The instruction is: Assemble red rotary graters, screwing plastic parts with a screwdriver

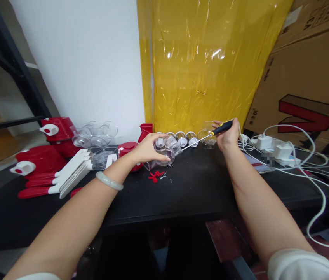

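Over the table (199, 190), the left hand (147, 149) clasps a clear part (172, 145) (forearm slanting inward). The right hand (228, 136) grips a screwdriver (221, 128), tip angled down leftward.

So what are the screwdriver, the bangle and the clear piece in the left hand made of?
Screwdriver: shaft probably metal, slim and silvery; dull-looking black and yellow handle perhaps plastic or rubber.
Bangle: maybe stone, glass or plastic; pale, smooth and glossy.
Clear piece: likely plastic, see-through and shiny with glints, though glass is possible.
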Available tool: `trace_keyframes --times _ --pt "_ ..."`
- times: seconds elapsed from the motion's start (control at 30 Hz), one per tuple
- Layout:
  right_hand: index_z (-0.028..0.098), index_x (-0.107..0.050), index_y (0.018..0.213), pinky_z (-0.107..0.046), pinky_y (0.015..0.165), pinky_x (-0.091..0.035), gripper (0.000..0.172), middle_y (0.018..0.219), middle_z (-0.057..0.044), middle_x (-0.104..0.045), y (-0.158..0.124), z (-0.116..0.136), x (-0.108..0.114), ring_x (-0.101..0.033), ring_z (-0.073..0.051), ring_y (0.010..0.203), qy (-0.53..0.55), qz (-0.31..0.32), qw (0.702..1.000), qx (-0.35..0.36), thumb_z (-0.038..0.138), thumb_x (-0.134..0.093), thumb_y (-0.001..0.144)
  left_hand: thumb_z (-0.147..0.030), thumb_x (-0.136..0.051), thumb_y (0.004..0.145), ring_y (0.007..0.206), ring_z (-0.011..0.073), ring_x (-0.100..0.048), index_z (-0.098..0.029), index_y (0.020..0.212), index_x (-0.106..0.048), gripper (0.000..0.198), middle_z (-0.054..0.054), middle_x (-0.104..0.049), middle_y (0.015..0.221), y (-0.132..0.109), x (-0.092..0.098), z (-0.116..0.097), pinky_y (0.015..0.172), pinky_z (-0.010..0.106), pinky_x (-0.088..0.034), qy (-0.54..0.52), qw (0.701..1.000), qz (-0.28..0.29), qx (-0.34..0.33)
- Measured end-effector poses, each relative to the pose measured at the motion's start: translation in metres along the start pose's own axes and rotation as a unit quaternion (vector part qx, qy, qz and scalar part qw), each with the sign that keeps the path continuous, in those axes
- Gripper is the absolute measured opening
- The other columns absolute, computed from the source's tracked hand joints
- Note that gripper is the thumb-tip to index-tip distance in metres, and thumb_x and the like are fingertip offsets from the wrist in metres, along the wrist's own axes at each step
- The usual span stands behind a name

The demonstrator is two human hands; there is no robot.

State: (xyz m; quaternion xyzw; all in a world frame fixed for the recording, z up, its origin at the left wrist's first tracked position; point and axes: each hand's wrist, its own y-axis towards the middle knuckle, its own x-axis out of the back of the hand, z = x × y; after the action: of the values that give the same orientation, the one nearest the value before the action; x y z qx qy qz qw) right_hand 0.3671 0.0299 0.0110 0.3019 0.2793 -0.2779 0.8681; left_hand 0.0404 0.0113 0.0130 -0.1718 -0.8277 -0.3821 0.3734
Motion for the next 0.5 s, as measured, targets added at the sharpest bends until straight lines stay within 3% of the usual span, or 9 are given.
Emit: trace_keyframes --times 0.13,0.23,0.33,0.5 --pt "0.026 -0.036 0.089 -0.021 0.051 -0.045 0.04 0.07 0.007 -0.062 -0.0003 -0.0035 -0.0026 -0.06 -0.011 0.056 -0.042 -0.024 0.999 0.016 0.057 -0.06 0.079 -0.044 -0.083 0.051 0.122 0.0297 -0.051 -0.03 0.129 -0.054 0.084 0.007 -0.054 0.131 -0.0004 -0.0001 -0.0006 0.107 0.049 -0.041 0.004 1.0 -0.002 0.002" --pt "0.026 -0.042 0.089 -0.019 0.053 -0.044 0.036 0.072 0.009 -0.057 -0.0002 -0.0037 0.0007 -0.056 -0.007 0.056 -0.048 -0.022 0.998 0.024 0.051 -0.064 0.077 -0.044 -0.083 0.051 0.122 0.0301 -0.051 -0.031 0.128 -0.055 0.083 0.007 -0.054 0.13 -0.0007 -0.0001 0.0 0.108 0.051 -0.04 0.004 1.0 -0.008 0.0" --pt "0.025 -0.049 0.09 -0.018 0.052 -0.043 0.027 0.073 0.009 -0.054 0.0002 -0.003 0.0037 -0.053 -0.005 0.055 -0.048 -0.017 0.998 0.029 0.045 -0.063 0.078 -0.044 -0.083 0.051 0.123 0.0294 -0.05 -0.03 0.129 -0.054 0.084 0.007 -0.054 0.13 -0.0009 0.0 0.0004 0.109 0.049 -0.039 0.001 1.0 -0.008 0.001" --pt "0.029 -0.047 0.098 -0.025 0.056 -0.049 0.021 0.073 0.006 -0.061 0.0007 -0.0031 0.0037 -0.064 -0.013 0.067 -0.029 -0.011 0.999 0.012 0.043 -0.049 0.083 -0.042 -0.082 0.053 0.123 0.0294 -0.05 -0.032 0.129 -0.053 0.082 0.007 -0.053 0.13 -0.001 -0.0003 0.0012 0.109 0.05 -0.039 0.0 1.0 -0.01 -0.004"
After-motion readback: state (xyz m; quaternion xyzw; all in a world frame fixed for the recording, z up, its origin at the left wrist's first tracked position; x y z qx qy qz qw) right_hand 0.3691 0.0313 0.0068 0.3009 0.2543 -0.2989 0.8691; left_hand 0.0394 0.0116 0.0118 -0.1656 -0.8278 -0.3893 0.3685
